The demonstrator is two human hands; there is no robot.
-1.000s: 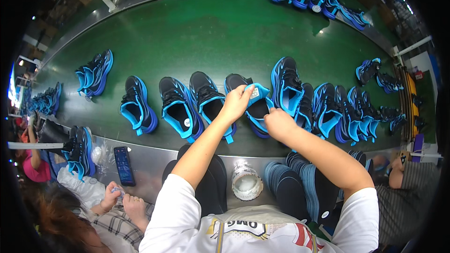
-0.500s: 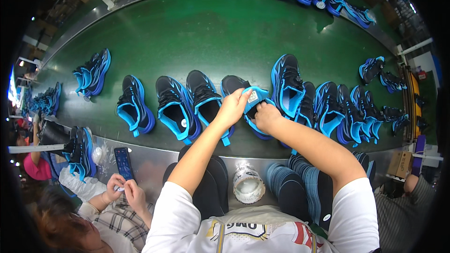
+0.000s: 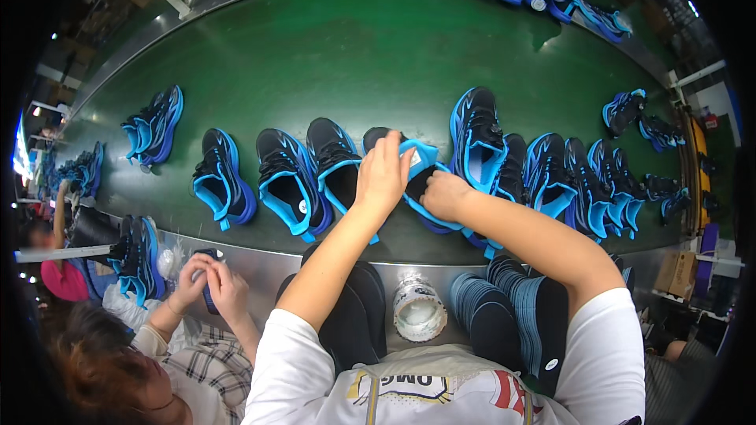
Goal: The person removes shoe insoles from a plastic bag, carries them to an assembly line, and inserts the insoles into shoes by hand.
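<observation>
Fingers (image 3: 391, 159) grip shoe (image 3: 420, 181) — both hands

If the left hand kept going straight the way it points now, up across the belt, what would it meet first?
The left hand already rests on the black-and-blue shoe that both hands work on. Past that shoe's far end, its line seems to cross only bare green belt; the tall shoe stands off to the right. Depth is unclear.
</observation>
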